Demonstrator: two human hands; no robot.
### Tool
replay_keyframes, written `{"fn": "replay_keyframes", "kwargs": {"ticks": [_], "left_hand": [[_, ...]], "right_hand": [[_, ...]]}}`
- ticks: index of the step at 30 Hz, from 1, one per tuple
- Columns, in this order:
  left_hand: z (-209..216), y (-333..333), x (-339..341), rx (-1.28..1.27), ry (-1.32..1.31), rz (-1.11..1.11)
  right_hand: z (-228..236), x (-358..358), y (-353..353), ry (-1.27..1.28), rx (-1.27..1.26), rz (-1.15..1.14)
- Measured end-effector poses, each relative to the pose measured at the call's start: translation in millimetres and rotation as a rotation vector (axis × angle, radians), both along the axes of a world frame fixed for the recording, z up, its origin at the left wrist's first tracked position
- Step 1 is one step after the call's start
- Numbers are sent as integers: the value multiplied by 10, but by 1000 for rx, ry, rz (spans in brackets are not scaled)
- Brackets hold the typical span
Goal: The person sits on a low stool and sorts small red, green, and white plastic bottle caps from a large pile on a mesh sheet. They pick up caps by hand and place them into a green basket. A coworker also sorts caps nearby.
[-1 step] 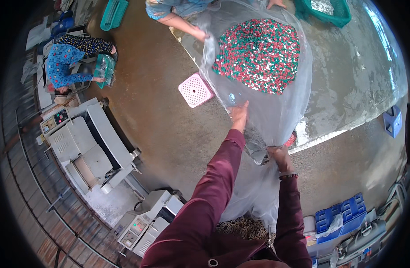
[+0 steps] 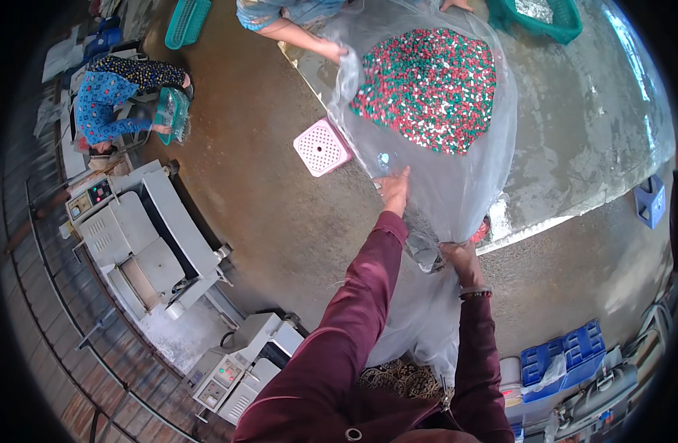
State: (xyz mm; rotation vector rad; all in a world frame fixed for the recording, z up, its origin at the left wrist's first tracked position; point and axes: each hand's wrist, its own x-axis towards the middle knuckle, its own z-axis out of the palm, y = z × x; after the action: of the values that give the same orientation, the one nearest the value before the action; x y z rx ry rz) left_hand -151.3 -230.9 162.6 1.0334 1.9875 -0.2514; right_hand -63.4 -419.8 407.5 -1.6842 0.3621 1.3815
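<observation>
A large translucent plastic sheet (image 2: 475, 173) spreads over the raised wet slab and runs down toward my body. On its far part lies a wide heap of small red, green and white pieces (image 2: 431, 92); they are too small to name. My left hand (image 2: 394, 190) grips the sheet's near left edge, its thumb pointing away from me. Lower and to the right, my right hand (image 2: 463, 262) is closed around a gathered fold of the same sheet. Across the heap, another person's hand (image 2: 333, 52) holds up the sheet's left edge; that person's other hand (image 2: 457, 4) is at the top.
A pink stool (image 2: 322, 148) stands left of the slab (image 2: 575, 133). Two grey machines (image 2: 154, 244) line the left side, where a person (image 2: 106, 100) bends over a green basket (image 2: 173, 116). Blue crates (image 2: 564, 360) and a blue stool (image 2: 650, 201) are at right.
The other person's hand on the sheet's left edge has risen slightly, and the film there has shifted a little. My hands keep nearly the same place.
</observation>
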Motion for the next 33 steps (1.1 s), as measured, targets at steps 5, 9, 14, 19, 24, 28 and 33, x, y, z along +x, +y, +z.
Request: {"fn": "replay_keyframes", "kwargs": {"ticks": [5, 9, 14, 19, 24, 28, 33], "left_hand": [[291, 87, 270, -309, -503, 134], [565, 111, 437, -293, -206, -443], [713, 63, 552, -53, -264, -594], [2441, -215, 1460, -68, -564, -651], [2458, -357, 1212, 99, -706, -683], [2096, -107, 571, -151, -433, -563], [1920, 154, 376, -289, -345, -596]], "right_hand": [[-50, 106, -88, 44, -15, -23], [-72, 77, -277, 121, -16, -24], [-187, 133, -430, 85, 46, -170], [-256, 483, -587, 101, 50, -204], [-299, 567, -653, 148, -45, -252], [-182, 599, -571, 65, -123, -226], [-233, 621, -409, -5, -123, -133]]}}
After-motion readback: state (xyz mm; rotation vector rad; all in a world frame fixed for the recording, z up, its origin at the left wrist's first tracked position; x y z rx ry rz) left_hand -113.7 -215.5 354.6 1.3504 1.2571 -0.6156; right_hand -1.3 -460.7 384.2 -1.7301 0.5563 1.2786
